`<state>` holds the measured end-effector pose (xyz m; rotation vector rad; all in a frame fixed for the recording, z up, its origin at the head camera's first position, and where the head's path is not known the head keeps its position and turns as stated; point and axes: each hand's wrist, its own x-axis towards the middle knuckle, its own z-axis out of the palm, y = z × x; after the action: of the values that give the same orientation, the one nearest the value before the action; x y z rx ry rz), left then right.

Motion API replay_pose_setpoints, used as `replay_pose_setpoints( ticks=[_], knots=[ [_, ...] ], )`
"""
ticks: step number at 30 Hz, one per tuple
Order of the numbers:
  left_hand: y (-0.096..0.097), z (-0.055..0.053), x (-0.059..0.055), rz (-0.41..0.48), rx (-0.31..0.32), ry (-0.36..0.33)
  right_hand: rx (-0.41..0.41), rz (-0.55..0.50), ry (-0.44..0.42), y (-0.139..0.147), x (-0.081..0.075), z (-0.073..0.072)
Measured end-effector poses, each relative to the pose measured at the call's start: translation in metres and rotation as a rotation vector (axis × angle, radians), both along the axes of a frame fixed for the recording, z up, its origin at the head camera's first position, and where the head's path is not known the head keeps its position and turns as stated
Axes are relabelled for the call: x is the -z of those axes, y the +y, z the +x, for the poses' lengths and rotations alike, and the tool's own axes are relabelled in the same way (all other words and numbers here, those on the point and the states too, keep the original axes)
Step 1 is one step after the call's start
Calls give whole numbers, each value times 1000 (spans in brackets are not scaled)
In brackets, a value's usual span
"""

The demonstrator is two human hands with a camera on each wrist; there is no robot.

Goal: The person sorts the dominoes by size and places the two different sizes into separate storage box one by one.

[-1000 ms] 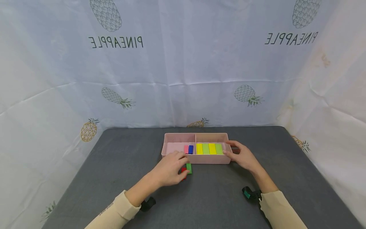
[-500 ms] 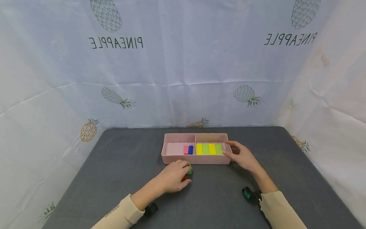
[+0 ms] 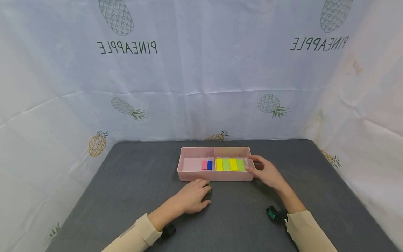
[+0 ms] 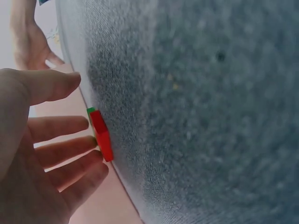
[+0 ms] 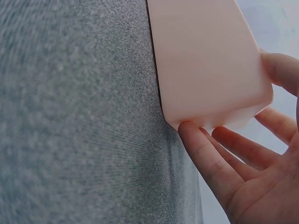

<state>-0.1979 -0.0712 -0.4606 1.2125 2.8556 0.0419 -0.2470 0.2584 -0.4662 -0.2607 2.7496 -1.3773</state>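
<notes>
A pink two-compartment box sits on the dark table. My right hand holds its right end, thumb at the front rim and fingers against the end wall, as the right wrist view shows. Just in front of the box, my left hand reaches over a red block and a green block lying side by side. In the left wrist view its fingertips are right at these blocks, with the thumb spread away from them. From the head, the red block is hidden under the left hand and only a bit of green shows.
In the box's left compartment lie a small pink block and a blue block. Yellow blocks and light green blocks alternate in a row in the right compartment. A white pineapple-print curtain hangs behind the table.
My left hand has moved slightly toward me and right, coming over the red and green blocks, which are now mostly covered. The right hand keeps its place on the box.
</notes>
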Motion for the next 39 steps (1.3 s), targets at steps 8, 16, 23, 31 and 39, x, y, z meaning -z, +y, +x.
replay_pose_setpoints(
  ticks=[8,16,23,31,39],
  knots=[
    [-1,3,-1,5,11,0,7,-3,-5,-1,1,0],
    [2,1,-1,67,-2,-22,3,-7,-20,-2,1,0],
    [6,-3,-1,105,-24,-50,4,-8,-17,-1,1,-1],
    [14,-6,2,69,-3,8,4,2,-15,-1,-2,-1],
    [19,-6,2,65,-17,-16,-1,0,-10,-2,-2,0]
  ],
)
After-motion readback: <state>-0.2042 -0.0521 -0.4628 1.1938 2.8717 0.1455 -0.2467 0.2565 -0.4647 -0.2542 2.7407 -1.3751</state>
